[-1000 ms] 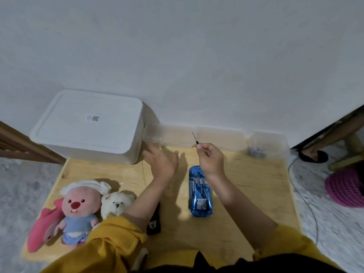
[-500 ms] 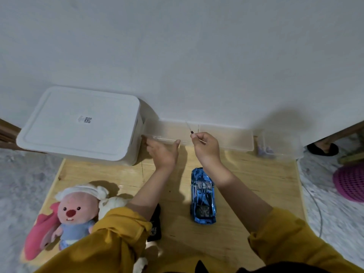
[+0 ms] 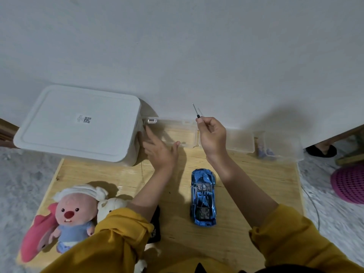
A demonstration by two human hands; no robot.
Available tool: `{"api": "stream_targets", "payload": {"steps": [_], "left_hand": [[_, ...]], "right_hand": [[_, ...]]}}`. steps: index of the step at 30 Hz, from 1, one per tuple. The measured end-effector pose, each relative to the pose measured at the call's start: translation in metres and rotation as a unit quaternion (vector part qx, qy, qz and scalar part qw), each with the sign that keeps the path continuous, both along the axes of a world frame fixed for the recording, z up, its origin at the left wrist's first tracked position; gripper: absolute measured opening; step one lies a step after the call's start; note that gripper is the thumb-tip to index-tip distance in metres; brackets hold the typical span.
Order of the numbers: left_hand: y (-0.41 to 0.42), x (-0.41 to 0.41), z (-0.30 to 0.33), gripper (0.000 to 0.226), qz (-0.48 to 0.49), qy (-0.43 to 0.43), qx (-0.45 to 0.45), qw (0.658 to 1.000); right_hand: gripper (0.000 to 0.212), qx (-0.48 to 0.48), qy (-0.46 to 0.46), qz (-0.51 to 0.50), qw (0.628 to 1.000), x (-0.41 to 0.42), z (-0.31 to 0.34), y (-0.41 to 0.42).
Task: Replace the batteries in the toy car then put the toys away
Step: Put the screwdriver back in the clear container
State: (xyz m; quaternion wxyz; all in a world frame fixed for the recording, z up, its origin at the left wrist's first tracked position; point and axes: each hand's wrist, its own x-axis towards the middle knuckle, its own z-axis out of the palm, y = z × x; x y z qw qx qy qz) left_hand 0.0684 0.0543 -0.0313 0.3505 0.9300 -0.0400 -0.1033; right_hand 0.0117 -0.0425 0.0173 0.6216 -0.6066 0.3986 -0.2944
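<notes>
A shiny blue toy car stands on its wheels in the middle of the wooden table. My right hand is raised above the table's far side, pinching a thin screwdriver whose tip points up. My left hand is open with fingers spread, hovering at the near edge of a clear plastic box that sits against the wall. A pink plush in a blue outfit and a white plush sit at the near left.
A large white lidded bin fills the far left corner. A second clear box with small items sits far right. A black object lies half hidden under my left sleeve. A pink basket stands on the floor at right.
My right hand has lifted the screwdriver up and away from the clear box. My left hand has opened and drawn slightly back from the box edge.
</notes>
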Motion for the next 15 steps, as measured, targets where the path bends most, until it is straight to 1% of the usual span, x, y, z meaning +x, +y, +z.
{"api": "stream_targets", "payload": {"steps": [2, 5, 7, 9, 13, 15], "left_hand": [[0.001, 0.003, 0.000, 0.117, -0.026, -0.032, 0.021, 0.999], [0.002, 0.008, 0.000, 0.112, -0.067, -0.067, 0.037, 0.995], [0.002, 0.011, 0.000, 0.112, -0.082, -0.077, 0.049, 0.992], [0.003, 0.013, -0.001, 0.115, -0.090, -0.080, 0.059, 0.991], [0.003, 0.014, -0.001, 0.116, -0.101, -0.078, 0.061, 0.990], [0.004, 0.015, -0.001, 0.115, -0.104, -0.077, 0.061, 0.990]], "right_hand": [[0.008, -0.012, 0.001, 0.006, 1.000, -0.001, -0.002, 0.001], [0.006, -0.032, 0.012, 0.021, 0.999, -0.002, -0.007, 0.001], [0.010, -0.050, 0.021, 0.035, 0.998, -0.005, -0.011, 0.004], [0.015, -0.096, 0.032, 0.044, 0.994, -0.010, -0.016, 0.006], [0.004, -0.211, 0.081, 0.056, 0.972, -0.021, -0.028, 0.012], [0.006, -0.254, 0.106, 0.052, 0.960, -0.023, -0.037, 0.013]]}}
